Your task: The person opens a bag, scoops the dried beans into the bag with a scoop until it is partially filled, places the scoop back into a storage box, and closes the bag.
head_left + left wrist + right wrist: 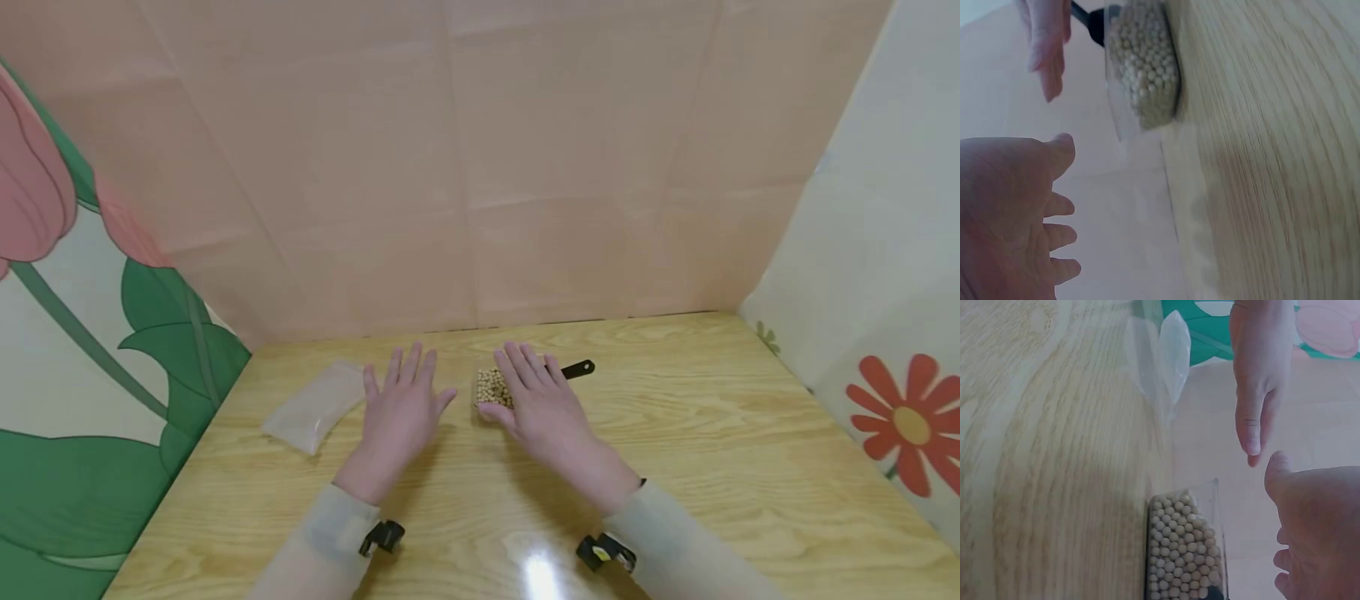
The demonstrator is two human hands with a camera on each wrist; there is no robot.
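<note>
My left hand (401, 417) is held above the table with its fingers spread, holding nothing. Just left of it lies a translucent plastic bag (311, 412), also seen puffed up in the right wrist view. My right hand (546, 412), its fingers straight, hovers over a clear box (1215, 494) and hides part of it in the head view. Small round beige beans (1182, 544) fill the box. A black handle (579, 368), apparently a spoon's or scoop's, sticks out beyond the right fingers; its other end is mostly hidden. In the wrist views both hands appear clear of the box.
Everything lies on a wood-grain table (712, 442). A pink cloth backdrop (465, 167) rises along its far edge. Flower-printed sheets stand at the left (90, 333) and right (862, 292). A small black device (382, 537) is strapped at the left wrist, another (606, 552) at the right.
</note>
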